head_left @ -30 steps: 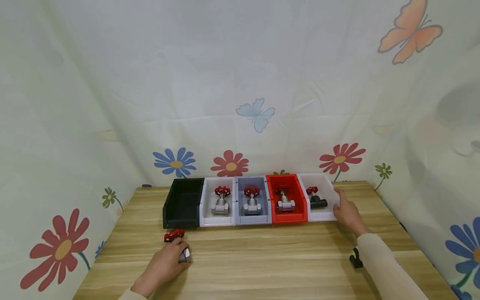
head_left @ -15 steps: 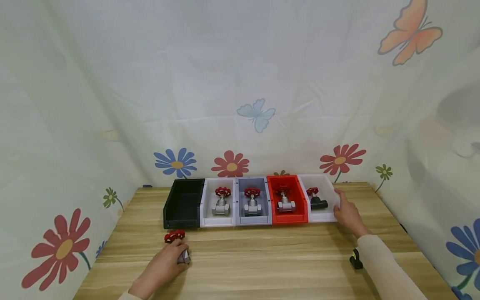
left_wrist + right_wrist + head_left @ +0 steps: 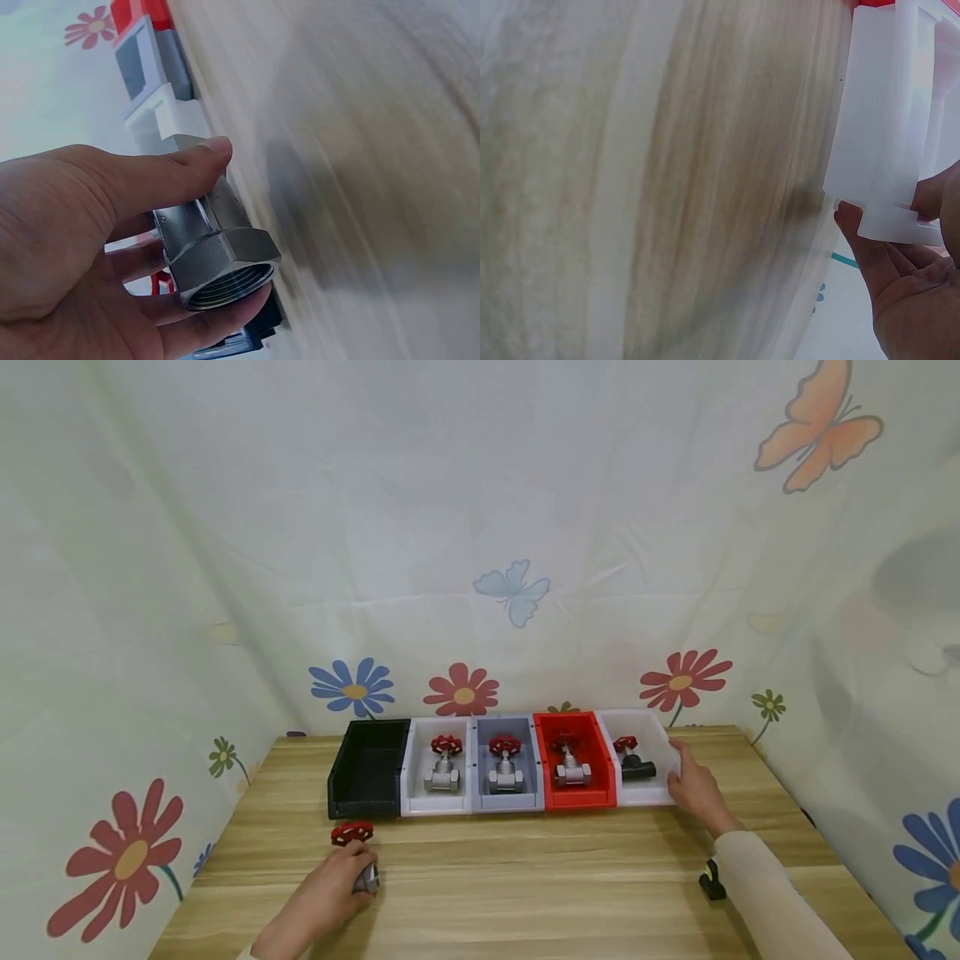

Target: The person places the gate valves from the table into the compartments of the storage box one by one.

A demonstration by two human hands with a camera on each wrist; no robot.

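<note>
My left hand point(image 3: 330, 885) holds a gate valve with a silver hex body point(image 3: 214, 247) and a red handwheel point(image 3: 352, 833). In the left wrist view the thumb lies across the body and the fingers curl beneath it; a threaded opening faces the camera. The handwheel points toward the black bin point(image 3: 367, 807), just in front of it in the head view. My right hand point(image 3: 697, 787) grips the side wall of the rightmost white bin point(image 3: 885, 120), thumb inside and fingers outside. That bin contains a black-bodied valve point(image 3: 637, 767) with a red handwheel.
Joined bins stand in a row at the table's back. The left white bin point(image 3: 437, 727), grey bin point(image 3: 504, 725) and red bin point(image 3: 609, 781) each contain a silver valve with a red handwheel. A small black hook-shaped piece point(image 3: 711, 883) lies beside the right sleeve. A flowered curtain hangs behind.
In the left hand the valve's silver end has turned slightly and shifted a little leftward. The right hand stays on the white bin's wall.
</note>
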